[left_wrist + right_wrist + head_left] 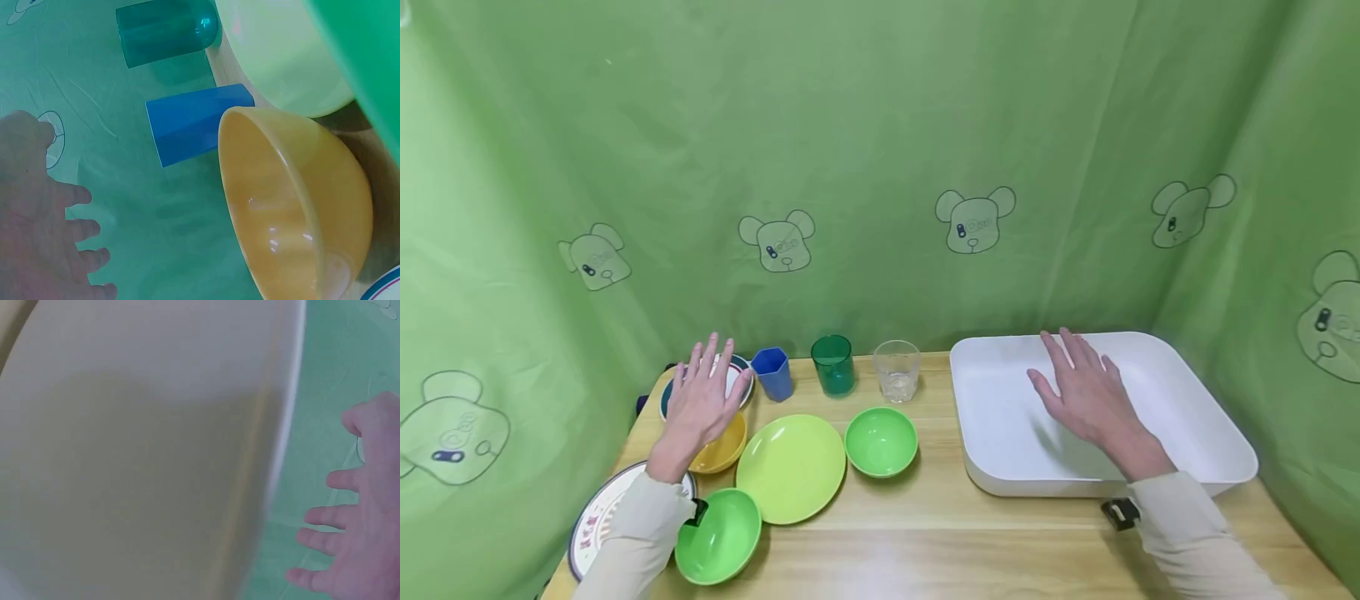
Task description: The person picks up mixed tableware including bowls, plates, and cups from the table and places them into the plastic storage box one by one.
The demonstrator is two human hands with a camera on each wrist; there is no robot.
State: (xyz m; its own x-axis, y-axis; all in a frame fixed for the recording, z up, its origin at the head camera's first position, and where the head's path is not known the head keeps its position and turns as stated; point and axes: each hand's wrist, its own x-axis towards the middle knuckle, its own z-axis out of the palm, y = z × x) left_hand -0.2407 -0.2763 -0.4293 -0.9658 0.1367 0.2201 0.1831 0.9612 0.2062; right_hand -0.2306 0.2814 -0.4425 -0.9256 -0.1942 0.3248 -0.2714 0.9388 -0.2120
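Note:
My left hand (700,404) is held out flat with straight, spread fingers, above the orange bowl (722,446) and a dark-rimmed plate (741,379) that it partly hides. Nothing is in it. Over the white tray (1015,417) hovers my right hand (1090,396), palm down, fingers straight and spread, also holding nothing. In the left wrist view the orange bowl (337,187) stands close to the blue cup (187,122). The right wrist view is mostly filled by the tray's side (137,487), with the hand (369,519) beyond its edge.
A green cup (833,367) and a clear glass (897,371) stand along the back. Nearer lie a yellow-green plate (793,471), a green bowl (882,443), another green bowl (718,537) and a white patterned plate (598,517). Green curtains (880,167) enclose the wooden table (910,550).

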